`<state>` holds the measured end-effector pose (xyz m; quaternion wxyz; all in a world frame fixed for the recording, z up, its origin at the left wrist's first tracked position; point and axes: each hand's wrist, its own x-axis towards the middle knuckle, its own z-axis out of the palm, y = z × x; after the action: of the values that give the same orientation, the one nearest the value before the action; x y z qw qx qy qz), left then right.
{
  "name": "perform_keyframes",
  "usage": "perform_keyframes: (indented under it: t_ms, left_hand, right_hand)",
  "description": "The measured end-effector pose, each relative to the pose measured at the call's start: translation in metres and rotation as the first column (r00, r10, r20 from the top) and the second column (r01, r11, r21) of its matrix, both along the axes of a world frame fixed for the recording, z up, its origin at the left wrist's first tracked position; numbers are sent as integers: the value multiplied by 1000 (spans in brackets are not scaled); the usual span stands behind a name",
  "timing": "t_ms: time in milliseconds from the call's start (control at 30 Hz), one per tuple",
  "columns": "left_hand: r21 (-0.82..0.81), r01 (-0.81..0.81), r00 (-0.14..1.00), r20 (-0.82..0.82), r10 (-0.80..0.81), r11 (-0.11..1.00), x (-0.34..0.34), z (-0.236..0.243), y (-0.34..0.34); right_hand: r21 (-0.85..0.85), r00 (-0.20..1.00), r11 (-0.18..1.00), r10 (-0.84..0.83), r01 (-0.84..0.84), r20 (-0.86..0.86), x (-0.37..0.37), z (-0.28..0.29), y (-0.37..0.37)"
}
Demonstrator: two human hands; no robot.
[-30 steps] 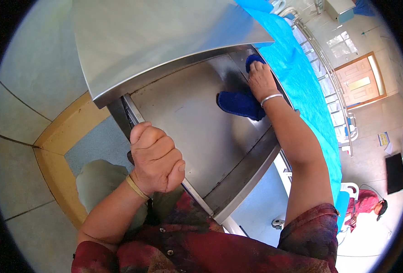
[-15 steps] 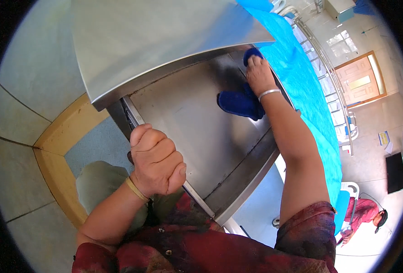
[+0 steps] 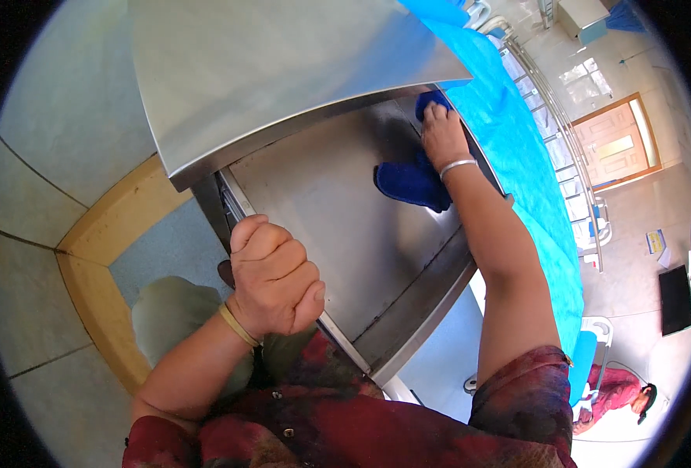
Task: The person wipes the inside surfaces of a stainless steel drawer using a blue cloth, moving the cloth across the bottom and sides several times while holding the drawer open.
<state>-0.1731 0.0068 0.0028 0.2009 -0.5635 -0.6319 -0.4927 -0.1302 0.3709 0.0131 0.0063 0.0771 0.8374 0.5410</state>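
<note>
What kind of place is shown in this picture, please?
Probably a hospital or care ward: there are metal bed rails, a bright blue sheet and a steel cabinet with its drawer open.

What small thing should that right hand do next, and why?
Perhaps ease the upper blue fabric piece slightly left, away from the side wall of the drawer. The right hand seems to have its fingers on it, it sits close by that wall, and the drawer's floor spreads to its left.
</note>
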Motion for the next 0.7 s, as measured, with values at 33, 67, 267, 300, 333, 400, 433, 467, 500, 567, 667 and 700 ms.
perform_keyframes:
  t_ms: [33, 67, 267, 300, 333, 400, 433, 467, 500, 567, 667, 700]
  left_hand:
    - [-4, 2, 1000, 8, -2, 1000, 3, 0, -1]
    - [-3, 5, 1000, 12, -5, 1000, 4, 1, -2]
    - [-19, -3, 1000, -2, 3, 1000, 9, 3, -6]
    - [-9, -2, 1000, -4, 1, 1000, 9, 4, -5]
    - [-5, -5, 1000, -2, 5, 1000, 10, 0, -4]
    - [0, 1, 1000, 0, -1, 1000, 12, -5, -2]
    - [10, 2, 1000, 4, -2, 1000, 13, -6, -1]
    - [6, 2, 1000, 4, -2, 1000, 14, -7, -1]
    - [-2, 0, 1000, -1, 0, 1000, 14, -7, -1]
    - [-6, 3, 1000, -4, -3, 1000, 15, -6, -4]
    - [-3, -7, 1000, -9, 7, 1000, 13, -5, -4]
    - [15, -9, 1000, -1, 9, 1000, 11, -4, -3]
  right_hand:
    - [9, 1000, 1000, 8, -9, 21, 9, -3, -7]
    - [10, 1000, 1000, 6, -6, 25, 12, 1, -11]
    - [-15, 991, 995, 93, -94, -96, 18, 1, -3]
    - [-33, 985, 994, 101, -107, -138, 10, 1, 3]
    - [-41, 985, 993, 104, -110, -137, -2, 1, 1]
    - [-112, 994, 993, -46, 35, -101, -15, 4, -3]
    - [-99, 991, 995, 3, -16, -133, -17, 1, 1]
    - [-102, 991, 995, 3, -16, -133, -15, 0, 2]
    - [-89, 994, 996, 19, -29, -110, -12, -1, 2]
    - [-73, 996, 997, 31, -38, -84, 2, -1, -3]
    - [-74, 999, 997, -1, 5, 44, 21, -4, -10]
    - [-106, 997, 993, -37, 43, 64, 20, 0, -11]
